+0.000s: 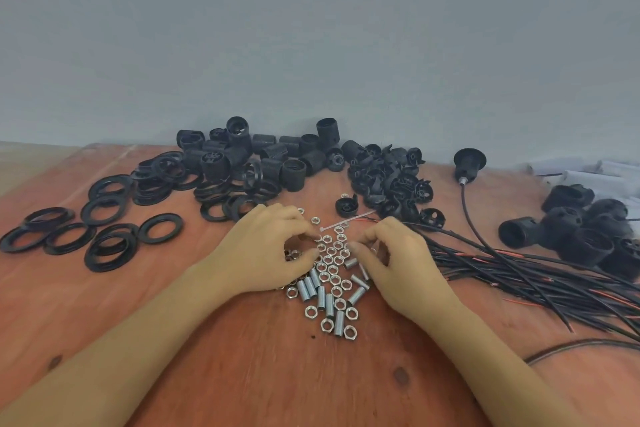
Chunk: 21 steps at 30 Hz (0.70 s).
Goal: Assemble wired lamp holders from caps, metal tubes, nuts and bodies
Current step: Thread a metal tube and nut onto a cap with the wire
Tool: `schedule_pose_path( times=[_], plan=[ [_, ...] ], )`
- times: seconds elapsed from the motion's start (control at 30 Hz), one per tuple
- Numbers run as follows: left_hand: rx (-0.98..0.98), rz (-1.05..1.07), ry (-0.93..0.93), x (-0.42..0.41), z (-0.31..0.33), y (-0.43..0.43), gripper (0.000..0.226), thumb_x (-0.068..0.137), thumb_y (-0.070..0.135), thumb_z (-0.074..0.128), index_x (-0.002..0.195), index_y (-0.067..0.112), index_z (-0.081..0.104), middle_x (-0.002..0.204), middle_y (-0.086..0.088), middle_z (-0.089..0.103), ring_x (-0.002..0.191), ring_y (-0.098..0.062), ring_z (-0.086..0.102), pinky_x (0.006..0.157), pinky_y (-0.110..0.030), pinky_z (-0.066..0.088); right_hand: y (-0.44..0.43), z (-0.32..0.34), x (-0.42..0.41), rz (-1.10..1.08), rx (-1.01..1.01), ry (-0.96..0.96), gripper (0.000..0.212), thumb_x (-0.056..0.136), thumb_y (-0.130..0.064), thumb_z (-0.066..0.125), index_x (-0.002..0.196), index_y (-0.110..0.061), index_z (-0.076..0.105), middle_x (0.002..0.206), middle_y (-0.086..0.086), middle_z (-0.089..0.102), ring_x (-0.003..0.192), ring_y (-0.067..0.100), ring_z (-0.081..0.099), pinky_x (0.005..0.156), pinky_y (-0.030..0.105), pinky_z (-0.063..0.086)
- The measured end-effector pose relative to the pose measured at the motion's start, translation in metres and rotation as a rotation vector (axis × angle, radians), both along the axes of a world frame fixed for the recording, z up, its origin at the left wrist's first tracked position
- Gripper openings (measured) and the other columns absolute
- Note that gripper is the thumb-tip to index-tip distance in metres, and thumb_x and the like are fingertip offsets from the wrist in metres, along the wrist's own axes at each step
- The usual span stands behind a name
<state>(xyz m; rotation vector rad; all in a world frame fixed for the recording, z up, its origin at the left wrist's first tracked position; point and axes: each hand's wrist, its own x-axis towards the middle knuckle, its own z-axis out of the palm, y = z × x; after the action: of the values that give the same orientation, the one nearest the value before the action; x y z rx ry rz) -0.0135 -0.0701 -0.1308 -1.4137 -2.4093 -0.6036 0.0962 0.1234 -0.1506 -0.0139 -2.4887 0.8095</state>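
Silver nuts (333,269) and threaded metal tubes (320,297) lie in a loose heap on the wooden table (277,378). Over this heap my left hand (273,246) has curled fingers, and its thumb and forefinger pinch at a nut. My right hand (398,260) is also curled over the heap's right side, with a small metal part glinting under its fingers. Black caps (394,177) are piled behind the hands, black threaded bodies (270,152) behind them to the left. A bundle of black and red wires (519,270) fans out to the right.
Black rings (104,239) are scattered across the left of the table. One wired holder (469,161) stands at the back right, and more black holders (588,232) are heaped at the far right. A white cable tie (346,222) lies between the hands. A grey wall closes the back.
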Motion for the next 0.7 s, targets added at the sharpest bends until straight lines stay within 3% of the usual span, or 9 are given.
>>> schedule_pose_path(
  times=[0.13,0.2,0.3,0.43,0.53,0.63,0.7],
  plan=[
    [-0.034,0.013,-0.059,-0.002,0.003,-0.005,0.014,0.081,0.040,0.072,0.089,0.028,0.075,0.086,0.015,0.063,0.082,-0.006,0.057,0.084,-0.037,0.044,-0.003,0.009,0.006,-0.049,-0.319,0.178,0.015,0.085,-0.024,0.075,0.077,-0.032,0.065,0.073,-0.007,0.060,0.066,0.002,0.053,0.062,0.009,0.042],
    [-0.046,0.020,-0.089,-0.003,0.003,-0.005,0.013,0.081,0.041,0.072,0.086,0.029,0.075,0.087,0.015,0.063,0.084,-0.005,0.057,0.085,-0.036,0.043,-0.008,0.013,0.010,-0.023,-0.485,0.137,0.010,0.080,-0.038,0.073,0.076,-0.032,0.066,0.069,-0.003,0.064,0.061,0.008,0.055,0.058,0.016,0.047],
    [-0.041,0.016,-0.153,-0.003,0.004,-0.004,0.011,0.082,0.040,0.074,0.084,0.030,0.075,0.088,0.014,0.063,0.084,-0.004,0.057,0.083,-0.033,0.045,-0.013,0.014,0.014,0.000,-0.577,0.073,0.028,0.071,-0.052,0.069,0.077,-0.024,0.066,0.068,0.004,0.066,0.063,0.027,0.060,0.058,0.025,0.051],
    [-0.016,-0.006,-0.200,-0.005,0.004,-0.002,0.008,0.082,0.036,0.076,0.082,0.028,0.071,0.082,0.015,0.063,0.080,-0.002,0.057,0.078,-0.032,0.049,-0.017,0.014,0.015,0.024,-0.638,0.039,0.030,0.073,-0.045,0.071,0.079,-0.016,0.065,0.065,0.005,0.066,0.053,0.016,0.060,0.056,0.025,0.053],
    [0.004,-0.016,-0.124,-0.005,0.001,-0.001,0.010,0.086,0.036,0.073,0.084,0.027,0.070,0.076,0.020,0.061,0.073,0.003,0.056,0.077,-0.034,0.049,-0.018,0.014,0.018,0.032,-0.665,0.029,0.028,0.074,-0.042,0.071,0.081,-0.015,0.065,0.063,0.000,0.068,0.053,0.011,0.063,0.056,0.022,0.053],
    [0.194,-0.046,-0.118,-0.001,-0.001,0.002,0.012,0.092,0.034,0.067,0.092,0.022,0.067,0.077,0.016,0.068,0.069,-0.001,0.064,0.069,-0.034,0.054,-0.020,0.015,0.019,0.059,-0.740,0.036,0.027,0.074,-0.037,0.073,0.082,-0.012,0.067,0.067,0.003,0.071,0.056,0.014,0.067,0.057,0.022,0.055],
    [0.353,-0.090,-0.136,0.007,-0.001,0.006,0.016,0.091,0.033,0.066,0.095,0.018,0.068,0.078,0.014,0.071,0.069,0.000,0.066,0.064,-0.026,0.054,-0.023,0.016,0.019,0.079,-0.807,0.056,0.025,0.075,-0.034,0.073,0.081,-0.010,0.067,0.067,0.004,0.071,0.053,0.014,0.066,0.054,0.020,0.053]
  ],
)
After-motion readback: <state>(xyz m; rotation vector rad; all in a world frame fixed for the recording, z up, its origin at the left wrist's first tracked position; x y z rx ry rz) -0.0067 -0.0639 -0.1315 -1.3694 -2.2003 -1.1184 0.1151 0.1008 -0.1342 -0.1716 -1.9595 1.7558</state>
